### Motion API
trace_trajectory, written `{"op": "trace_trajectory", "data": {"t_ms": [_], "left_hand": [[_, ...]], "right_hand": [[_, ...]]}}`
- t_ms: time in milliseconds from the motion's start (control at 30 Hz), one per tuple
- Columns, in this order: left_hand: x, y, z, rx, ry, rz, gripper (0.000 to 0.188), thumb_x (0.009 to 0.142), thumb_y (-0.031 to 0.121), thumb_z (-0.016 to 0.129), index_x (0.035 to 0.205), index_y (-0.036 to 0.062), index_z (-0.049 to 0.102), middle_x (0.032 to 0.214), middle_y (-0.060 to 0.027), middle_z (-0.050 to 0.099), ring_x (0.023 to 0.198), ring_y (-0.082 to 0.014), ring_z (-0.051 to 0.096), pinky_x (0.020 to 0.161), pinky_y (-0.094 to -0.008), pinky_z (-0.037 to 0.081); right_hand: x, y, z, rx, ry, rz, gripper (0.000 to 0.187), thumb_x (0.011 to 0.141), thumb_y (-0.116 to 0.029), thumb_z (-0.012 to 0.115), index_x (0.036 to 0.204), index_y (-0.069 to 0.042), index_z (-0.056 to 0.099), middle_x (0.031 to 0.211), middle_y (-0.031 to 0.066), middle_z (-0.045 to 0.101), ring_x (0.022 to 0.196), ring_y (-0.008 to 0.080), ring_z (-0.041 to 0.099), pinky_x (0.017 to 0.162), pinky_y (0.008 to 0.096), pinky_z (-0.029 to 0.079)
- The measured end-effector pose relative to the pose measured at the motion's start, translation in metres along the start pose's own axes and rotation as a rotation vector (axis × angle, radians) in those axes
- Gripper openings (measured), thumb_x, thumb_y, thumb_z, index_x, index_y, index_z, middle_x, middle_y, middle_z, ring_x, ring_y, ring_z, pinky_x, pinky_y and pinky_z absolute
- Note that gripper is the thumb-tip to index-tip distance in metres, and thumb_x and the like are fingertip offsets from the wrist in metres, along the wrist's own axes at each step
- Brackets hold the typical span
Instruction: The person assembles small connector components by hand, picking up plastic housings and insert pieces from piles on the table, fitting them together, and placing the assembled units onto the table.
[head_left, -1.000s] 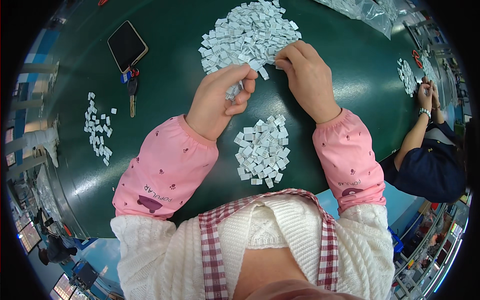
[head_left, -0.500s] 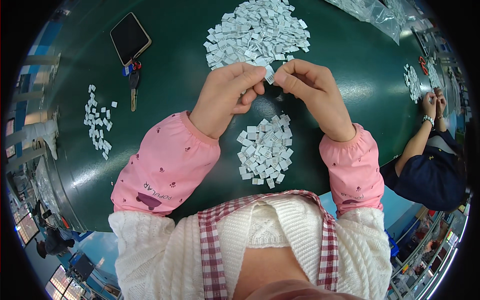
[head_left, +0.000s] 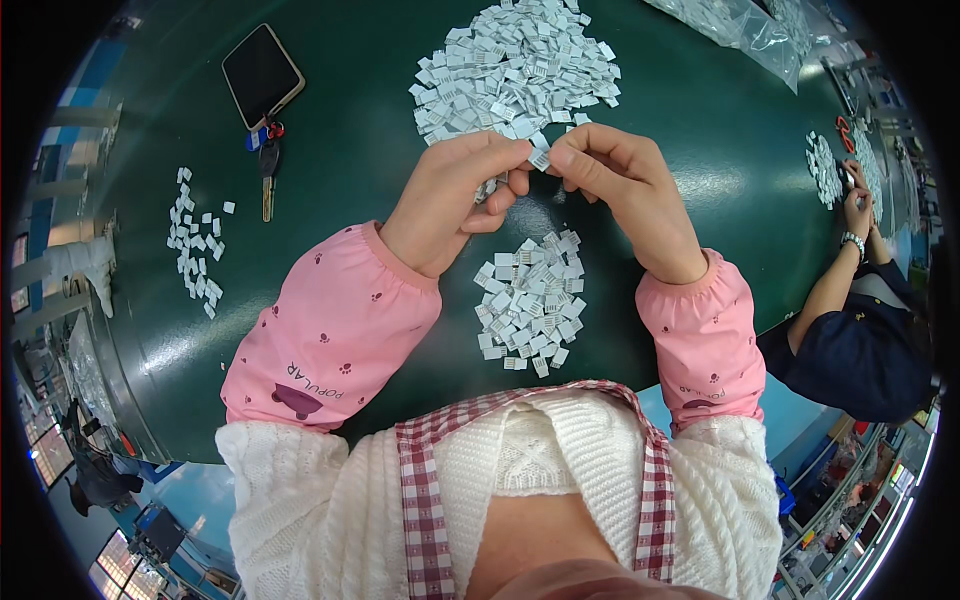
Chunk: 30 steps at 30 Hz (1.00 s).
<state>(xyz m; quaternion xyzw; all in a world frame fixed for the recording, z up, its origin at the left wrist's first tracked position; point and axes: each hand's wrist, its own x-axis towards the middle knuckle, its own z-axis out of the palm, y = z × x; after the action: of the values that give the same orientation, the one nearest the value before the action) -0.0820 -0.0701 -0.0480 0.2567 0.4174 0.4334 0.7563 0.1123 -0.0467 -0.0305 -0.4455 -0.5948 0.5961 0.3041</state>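
Observation:
Above the green table, my left hand (head_left: 460,185) pinches a small flat white contact board (head_left: 539,158) with dark stripes between thumb and forefinger. More white boards (head_left: 487,188) are cupped in its curled fingers. My right hand (head_left: 620,180) has thumb and forefinger closed at that board's right edge, its other fingers curled under. A large heap of such boards (head_left: 520,70) lies just beyond my hands. Between my forearms and close to my body is a smaller pile (head_left: 530,300). Pink sleeve covers reach to both wrists.
At the left lie a scattered group of white pieces (head_left: 196,240), a phone (head_left: 262,77) and a key (head_left: 267,180). Clear plastic bags (head_left: 745,35) rest at the far right. A co-worker's hands (head_left: 857,195) are beside other white piles (head_left: 824,170) and red-handled scissors (head_left: 845,133).
My hands stay nearly in place, with slight finger shifts; the boards in my left palm show more. The co-worker's hands have moved a little toward their white piles.

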Motion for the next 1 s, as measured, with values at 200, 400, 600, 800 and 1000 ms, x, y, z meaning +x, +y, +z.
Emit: {"op": "trace_trajectory", "data": {"t_ms": [200, 400, 600, 800, 1000], "left_hand": [[-0.001, 0.0, 0.001, 0.023, 0.016, 0.008, 0.015, 0.095, 0.015, 0.058, 0.098, 0.0003, 0.06, 0.082, -0.0093, 0.059, 0.061, -0.0061, 0.043, 0.041, -0.0141, 0.023], [0.001, -0.003, 0.002, 0.025, -0.016, 0.016, 0.016, 0.096, 0.016, 0.057, 0.098, 0.0007, 0.06, 0.084, -0.0093, 0.059, 0.063, -0.0068, 0.044, 0.042, -0.0148, 0.023], [0.001, -0.001, 0.001, -0.029, -0.058, 0.009, 0.016, 0.097, 0.017, 0.055, 0.094, 0.002, 0.058, 0.084, -0.0085, 0.057, 0.062, -0.0072, 0.042, 0.042, -0.0156, 0.023], [-0.001, 0.001, 0.0, -0.042, -0.077, 0.001, 0.016, 0.098, 0.017, 0.053, 0.091, 0.0035, 0.056, 0.082, -0.0072, 0.054, 0.059, -0.0068, 0.039, 0.042, -0.0157, 0.021], [-0.002, 0.002, 0.001, -0.018, -0.067, -0.023, 0.016, 0.099, 0.018, 0.053, 0.092, 0.0038, 0.056, 0.081, -0.0064, 0.053, 0.058, -0.0064, 0.038, 0.043, -0.0155, 0.021]], "right_hand": [[-0.001, -0.001, 0.0, -0.002, -0.01, 0.004, 0.018, 0.095, -0.02, 0.064, 0.091, -0.003, 0.069, 0.086, 0.0002, 0.064, 0.077, 0.0078, 0.051, 0.07, 0.0204, 0.039], [-0.001, 0.002, 0.004, 0.029, -0.067, -0.012, 0.015, 0.095, -0.015, 0.062, 0.092, -0.002, 0.069, 0.085, 0.0013, 0.064, 0.076, 0.0086, 0.051, 0.071, 0.0212, 0.041], [0.003, 0.004, -0.017, -0.243, 0.113, -0.113, 0.009, 0.093, -0.009, 0.064, 0.094, -0.002, 0.069, 0.085, 0.0019, 0.064, 0.074, 0.0097, 0.052, 0.069, 0.0225, 0.043], [0.016, 0.019, -0.036, -0.69, 0.374, -0.353, 0.013, 0.086, -0.005, 0.069, 0.099, -0.003, 0.07, 0.084, 0.0008, 0.064, 0.069, 0.0105, 0.052, 0.065, 0.023, 0.043], [0.023, 0.032, -0.027, -0.818, 0.346, -0.396, 0.017, 0.083, -0.004, 0.071, 0.099, -0.004, 0.072, 0.084, -0.0004, 0.065, 0.066, 0.0114, 0.052, 0.065, 0.0232, 0.043]]}}
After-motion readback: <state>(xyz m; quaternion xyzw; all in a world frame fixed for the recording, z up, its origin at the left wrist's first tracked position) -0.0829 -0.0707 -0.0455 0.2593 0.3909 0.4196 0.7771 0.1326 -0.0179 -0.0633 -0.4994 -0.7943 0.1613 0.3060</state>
